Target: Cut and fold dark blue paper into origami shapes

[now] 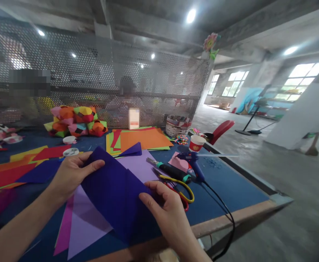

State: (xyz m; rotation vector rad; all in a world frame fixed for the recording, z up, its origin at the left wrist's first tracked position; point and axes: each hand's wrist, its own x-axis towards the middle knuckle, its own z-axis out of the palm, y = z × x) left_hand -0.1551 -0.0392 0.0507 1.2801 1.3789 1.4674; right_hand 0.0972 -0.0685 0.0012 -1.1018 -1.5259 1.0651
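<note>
My left hand [72,171] pinches the upper left edge of a folded dark purple felt sheet [113,189], thumb on top. Gripping that same sheet's lower right part is my right hand [167,211], fingers curled over it. The sheet lies partly over a light purple felt sheet [87,222] and a magenta piece [64,229] on the blue table [230,185]. Just right of my right hand lie yellow-handled scissors [181,187], a black-handled tool [173,171] and a blue glue gun [193,163].
Stacks of coloured felt [143,140] lie ahead; red and orange sheets [9,171] are at the left. Colourful stuffed shapes [76,122], a paper cup [197,143] and a basket [178,125] stand near a perforated metal screen [94,72]. A person sits behind the screen. The glue gun's cable [227,214] hangs over the table's right edge.
</note>
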